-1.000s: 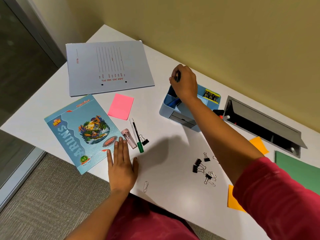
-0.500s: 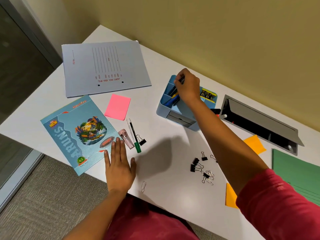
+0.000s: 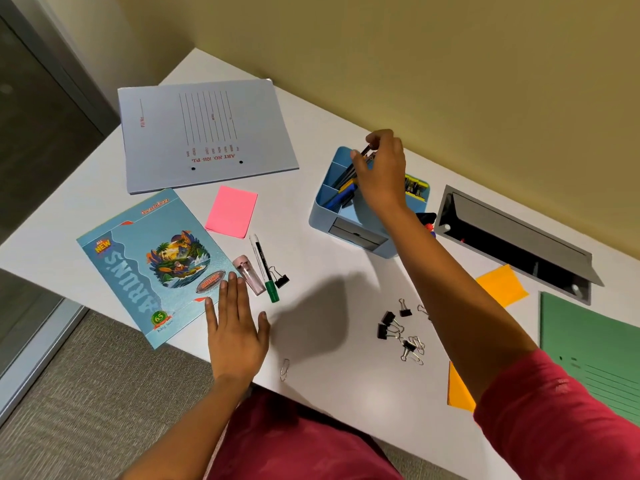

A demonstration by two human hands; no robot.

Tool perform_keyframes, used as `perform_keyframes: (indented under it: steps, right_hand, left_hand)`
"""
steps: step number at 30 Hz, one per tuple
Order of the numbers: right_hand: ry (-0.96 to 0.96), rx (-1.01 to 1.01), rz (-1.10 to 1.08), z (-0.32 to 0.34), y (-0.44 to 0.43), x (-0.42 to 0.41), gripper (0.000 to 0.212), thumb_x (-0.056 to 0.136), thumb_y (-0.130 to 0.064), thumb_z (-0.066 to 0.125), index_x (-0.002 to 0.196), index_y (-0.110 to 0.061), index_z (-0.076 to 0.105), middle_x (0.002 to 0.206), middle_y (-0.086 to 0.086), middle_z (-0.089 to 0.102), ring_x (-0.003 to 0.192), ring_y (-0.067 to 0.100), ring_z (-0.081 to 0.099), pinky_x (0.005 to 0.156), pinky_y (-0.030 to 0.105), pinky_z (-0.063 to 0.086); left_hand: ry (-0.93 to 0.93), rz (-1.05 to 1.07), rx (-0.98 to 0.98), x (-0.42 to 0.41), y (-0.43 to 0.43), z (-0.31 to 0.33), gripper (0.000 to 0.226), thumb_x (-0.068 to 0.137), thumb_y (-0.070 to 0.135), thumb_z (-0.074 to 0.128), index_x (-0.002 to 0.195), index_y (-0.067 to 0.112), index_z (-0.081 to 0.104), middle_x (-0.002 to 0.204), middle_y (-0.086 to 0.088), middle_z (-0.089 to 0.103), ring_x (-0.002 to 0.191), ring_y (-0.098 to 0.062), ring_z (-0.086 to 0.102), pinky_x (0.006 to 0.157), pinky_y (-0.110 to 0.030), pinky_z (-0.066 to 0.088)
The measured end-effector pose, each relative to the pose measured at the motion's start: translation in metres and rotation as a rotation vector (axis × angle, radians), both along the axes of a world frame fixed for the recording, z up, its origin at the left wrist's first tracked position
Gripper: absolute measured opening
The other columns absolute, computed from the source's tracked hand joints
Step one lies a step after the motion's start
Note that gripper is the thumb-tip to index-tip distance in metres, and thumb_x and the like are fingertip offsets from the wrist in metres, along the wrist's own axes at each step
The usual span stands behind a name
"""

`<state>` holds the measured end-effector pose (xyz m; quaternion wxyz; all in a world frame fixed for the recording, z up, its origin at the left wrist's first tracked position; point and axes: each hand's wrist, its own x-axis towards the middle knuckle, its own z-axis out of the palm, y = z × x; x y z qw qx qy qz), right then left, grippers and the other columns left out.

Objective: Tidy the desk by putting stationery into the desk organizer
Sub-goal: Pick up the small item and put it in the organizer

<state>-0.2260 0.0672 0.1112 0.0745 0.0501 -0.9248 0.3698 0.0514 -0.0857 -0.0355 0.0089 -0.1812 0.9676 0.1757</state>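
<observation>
In the head view, the right hand (image 3: 381,178) hovers over the light blue plastic desk organizer (image 3: 349,237), which stands far and right of centre on the white bench (image 3: 339,393). Its thumb and fingertips pinch the top end of a slim dark pen (image 3: 364,153). The pen slants down into a far-left compartment among blue and black pens, and its lower end is hidden. The left hand (image 3: 235,327) lies flat and relaxed on the near bench, grasping nothing, at the edge of a blue illustrated notebook (image 3: 156,265). To do this step well, the pen should probably be slid down along its neighbours until it seats, and only then let go, so it does not tip out. A green-capped white pen (image 3: 265,268), a clear pink tube (image 3: 250,275), black binder clips (image 3: 394,327) and a silver paper clip (image 3: 284,369) lie loose on the near bench.
</observation>
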Motion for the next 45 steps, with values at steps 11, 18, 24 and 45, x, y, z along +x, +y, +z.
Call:
perform_keyframes:
  steps: [11,18,24,45]
  right_hand:
    - [0.247,0.052,0.043,-0.02,0.041,0.124,0.016,0.089,-0.003,0.058,0.105,-0.003,0.058,0.105,0.009,0.058,0.101,0.021,0.053,0.085,0.024,0.044]
    - [0.062,-0.007,0.038,-0.05,0.057,0.196,0.016,0.09,-0.005,0.054,0.105,-0.009,0.055,0.105,0.003,0.055,0.091,0.012,0.049,0.083,0.005,0.032]
    - [-0.079,-0.011,0.065,-0.059,0.052,0.213,0.016,0.089,-0.004,0.054,0.1,-0.015,0.056,0.099,-0.001,0.055,0.089,0.012,0.049,0.08,0.011,0.031]
    - [-0.187,-0.253,0.338,-0.026,0.0,0.175,0.031,0.092,-0.005,0.057,0.121,-0.014,0.06,0.117,0.004,0.059,0.103,0.009,0.055,0.087,0.011,0.041]
  left_hand:
    - [-0.012,-0.008,-0.019,0.0,0.001,0.0,0.069,0.093,0.037,0.03,0.152,0.008,0.012,0.161,-0.008,0.011,0.149,-0.021,0.006,0.121,-0.047,0.002]
    - [0.071,0.113,0.115,-0.013,0.005,0.019,0.062,0.094,0.033,0.044,0.148,0.01,0.023,0.157,-0.009,0.023,0.146,-0.021,0.017,0.118,-0.046,0.013]
    - [0.129,0.405,0.342,-0.055,0.012,0.044,0.072,0.085,0.038,0.065,0.14,0.005,0.031,0.132,-0.02,0.041,0.122,-0.035,0.036,0.099,-0.045,0.035]
    - [0.34,-0.031,0.668,-0.061,0.045,0.1,0.055,0.093,0.012,0.058,0.141,0.022,0.031,0.108,0.008,0.059,0.089,-0.006,0.06,0.077,-0.002,0.041]
